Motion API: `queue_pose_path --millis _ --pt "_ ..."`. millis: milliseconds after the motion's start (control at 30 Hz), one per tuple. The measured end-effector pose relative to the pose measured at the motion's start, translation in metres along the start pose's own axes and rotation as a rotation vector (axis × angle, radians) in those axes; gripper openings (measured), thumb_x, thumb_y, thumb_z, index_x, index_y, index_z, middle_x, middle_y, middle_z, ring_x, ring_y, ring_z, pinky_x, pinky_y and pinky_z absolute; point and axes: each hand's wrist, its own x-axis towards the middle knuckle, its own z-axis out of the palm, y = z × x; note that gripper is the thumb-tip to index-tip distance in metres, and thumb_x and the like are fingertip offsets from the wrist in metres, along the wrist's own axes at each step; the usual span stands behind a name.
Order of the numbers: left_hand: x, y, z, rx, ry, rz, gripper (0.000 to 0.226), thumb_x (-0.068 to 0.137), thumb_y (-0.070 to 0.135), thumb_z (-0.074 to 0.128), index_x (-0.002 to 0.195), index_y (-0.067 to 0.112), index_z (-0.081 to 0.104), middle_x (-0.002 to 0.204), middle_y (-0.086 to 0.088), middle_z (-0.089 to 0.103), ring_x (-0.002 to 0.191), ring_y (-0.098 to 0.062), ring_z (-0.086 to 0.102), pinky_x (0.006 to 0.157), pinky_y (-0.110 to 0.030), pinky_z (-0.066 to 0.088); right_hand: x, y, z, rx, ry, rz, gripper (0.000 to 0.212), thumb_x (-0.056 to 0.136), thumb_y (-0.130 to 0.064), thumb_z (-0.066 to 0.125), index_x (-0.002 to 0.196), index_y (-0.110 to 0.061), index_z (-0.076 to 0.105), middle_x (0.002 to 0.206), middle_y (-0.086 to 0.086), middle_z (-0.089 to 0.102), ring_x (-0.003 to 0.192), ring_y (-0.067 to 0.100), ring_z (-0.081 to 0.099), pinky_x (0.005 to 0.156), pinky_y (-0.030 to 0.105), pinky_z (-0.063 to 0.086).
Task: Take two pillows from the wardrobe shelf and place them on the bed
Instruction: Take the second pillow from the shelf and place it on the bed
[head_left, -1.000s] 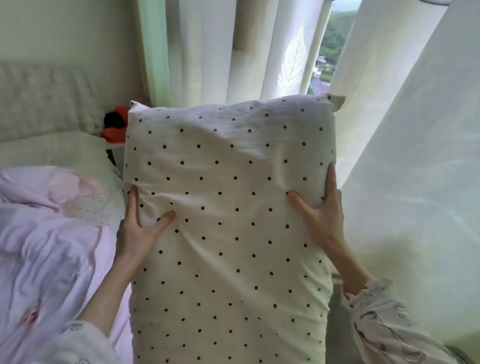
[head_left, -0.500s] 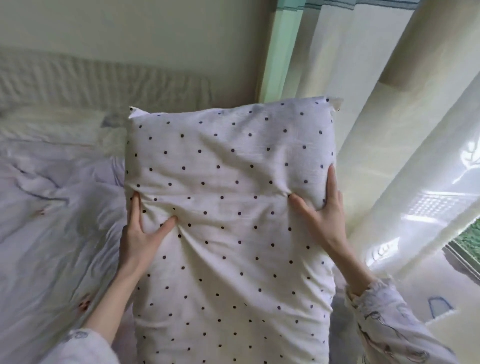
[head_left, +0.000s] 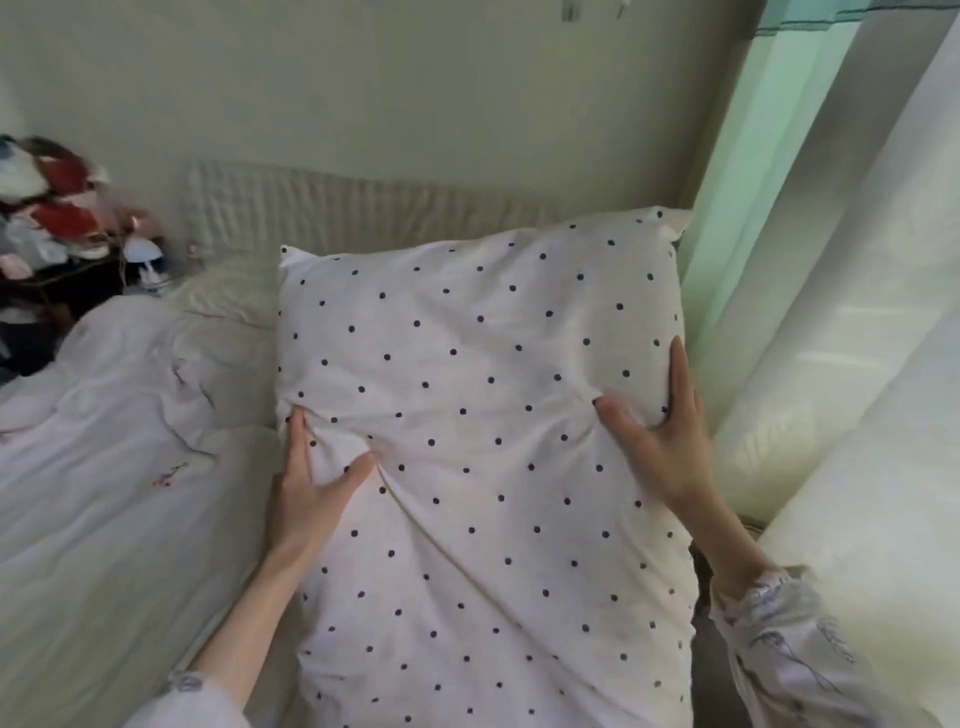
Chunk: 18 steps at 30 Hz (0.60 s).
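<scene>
From the head camera, the polka-dot pillow (head_left: 483, 441) is held out in front of the person, its far end near the padded headboard (head_left: 363, 208) and its right side close to the curtain (head_left: 831, 312). The left hand (head_left: 306, 493) grips the left edge, with the thumb pressed into the top face and the fingers wrapped around the side. The right hand (head_left: 660, 436) does the same on the right edge. I think this two-sided pinch keeps the soft, floppy pillow flat so it can be lowered at the head of the bed (head_left: 104, 519). The cover is thin white cotton with small dark dots, and it wrinkles where the thumbs press. The duvet (head_left: 130, 415) beside it is pale and rumpled. No second pillow is clearly visible.
</scene>
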Motion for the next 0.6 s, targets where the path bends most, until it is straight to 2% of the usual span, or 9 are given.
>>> queue_pose_path --millis 100,200,333,467,600 --pt "0.045 0.014 0.025 0.011 0.035 -0.014 0.098 0.062 0.059 0.066 0.139 0.052 0.005 0.146 0.014 0.031 0.135 -0.018 0.033 0.096 -0.026 0.027 0.064 0.008 0.021 0.011 -0.032 -0.023 0.097 0.059 -0.070 0.062 0.136 -0.058 0.005 0.114 -0.018 0.032 0.093 -0.002 0.039 0.082 0.025 0.030" --pt "0.094 0.018 0.053 0.025 0.052 -0.049 0.095 0.067 0.058 0.069 0.134 0.060 0.001 0.150 0.009 0.029 0.134 -0.023 0.035 0.101 -0.036 0.032 0.122 0.022 0.046 0.027 -0.056 -0.044 0.098 0.059 -0.069 0.062 0.138 -0.056 0.005 0.115 -0.018 0.032 0.089 -0.013 0.041 0.081 0.020 0.029" --pt "0.172 0.021 0.095 0.053 0.035 -0.090 0.101 0.059 0.065 0.066 0.135 0.060 -0.001 0.150 0.005 0.032 0.131 -0.030 0.037 0.105 -0.045 0.034 0.203 0.046 0.088 -0.012 -0.075 -0.032 0.098 0.060 -0.070 0.061 0.139 -0.055 0.004 0.114 -0.011 0.034 0.095 0.009 0.040 0.083 0.030 0.032" --pt "0.260 0.019 0.139 0.063 0.042 -0.116 0.097 0.068 0.057 0.070 0.139 0.054 0.003 0.149 0.004 0.035 0.130 -0.030 0.041 0.102 -0.041 0.033 0.291 0.067 0.134 -0.011 -0.080 -0.034 0.097 0.061 -0.069 0.062 0.140 -0.053 0.006 0.115 -0.012 0.033 0.099 0.010 0.038 0.085 0.031 0.032" --pt "0.342 0.023 0.175 0.035 0.057 -0.152 0.096 0.069 0.056 0.070 0.139 0.053 0.005 0.147 -0.002 0.038 0.130 -0.031 0.040 0.103 -0.040 0.032 0.373 0.078 0.178 -0.014 -0.096 -0.025 0.097 0.060 -0.070 0.062 0.137 -0.058 0.006 0.117 -0.013 0.034 0.100 0.009 0.040 0.085 0.032 0.032"
